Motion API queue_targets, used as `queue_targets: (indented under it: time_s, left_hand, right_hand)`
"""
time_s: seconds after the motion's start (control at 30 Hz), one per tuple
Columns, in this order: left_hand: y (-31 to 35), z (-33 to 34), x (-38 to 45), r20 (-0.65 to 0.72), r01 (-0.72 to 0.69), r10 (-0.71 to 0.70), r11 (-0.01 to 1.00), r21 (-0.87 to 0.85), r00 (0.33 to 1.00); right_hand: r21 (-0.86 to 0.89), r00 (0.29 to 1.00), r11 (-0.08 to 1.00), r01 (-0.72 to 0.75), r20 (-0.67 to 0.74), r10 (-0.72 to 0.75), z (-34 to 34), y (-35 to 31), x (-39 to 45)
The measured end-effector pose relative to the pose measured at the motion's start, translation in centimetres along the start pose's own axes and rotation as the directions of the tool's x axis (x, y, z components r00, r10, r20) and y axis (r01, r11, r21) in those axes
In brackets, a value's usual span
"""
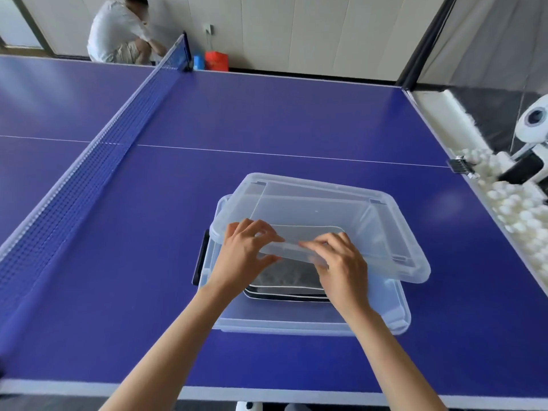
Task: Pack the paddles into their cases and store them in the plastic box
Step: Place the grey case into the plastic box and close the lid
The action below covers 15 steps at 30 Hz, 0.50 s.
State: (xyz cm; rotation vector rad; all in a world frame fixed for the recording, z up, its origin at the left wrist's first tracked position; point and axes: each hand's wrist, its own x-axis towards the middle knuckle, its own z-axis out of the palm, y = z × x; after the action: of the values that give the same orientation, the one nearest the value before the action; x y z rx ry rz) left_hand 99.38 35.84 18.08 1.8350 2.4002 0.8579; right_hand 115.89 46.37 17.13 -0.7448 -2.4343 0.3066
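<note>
A clear plastic box [394,318] stands on the blue table-tennis table near its front edge. Inside lies a black paddle case [284,284] with a white zip line. The clear lid [341,209] lies tilted over the box, shifted to the far right, with its near edge lifted. My left hand [246,253] grips that near edge at its left, fingers on top and thumb underneath. My right hand [341,265] grips the same edge just to the right. A black latch [200,256] sticks out at the box's left end.
The net [98,161] crosses the table on the left. A trough of white balls [516,212] and a white ball machine [533,126] line the right edge. A person in a white shirt [118,31] crouches beyond the far side, near a red bag [216,61].
</note>
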Motion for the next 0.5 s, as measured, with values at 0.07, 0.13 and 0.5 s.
queue_targets:
  time_s: [0.07,0.13,0.5]
  left_hand:
    - [0.1,0.4,-0.6,-0.008,-0.022,0.022,1.0,-0.013,1.0]
    - [0.1,0.8,-1.7,0.01,-0.025,0.026,0.999,-0.041,1.0]
    - [-0.2,2.0,-7.6,0.166,0.122,-0.102,0.985,-0.119,0.981]
  right_hand:
    - [0.04,0.995,0.999,0.033,0.097,-0.037,-0.4,0.4,-0.4]
    - [0.106,0.975,0.993,0.049,0.212,-0.07,-0.7,0.9,-1.0]
    - [0.265,0.85,0.958,0.107,0.475,-0.226,1.3,1.1,-5.0]
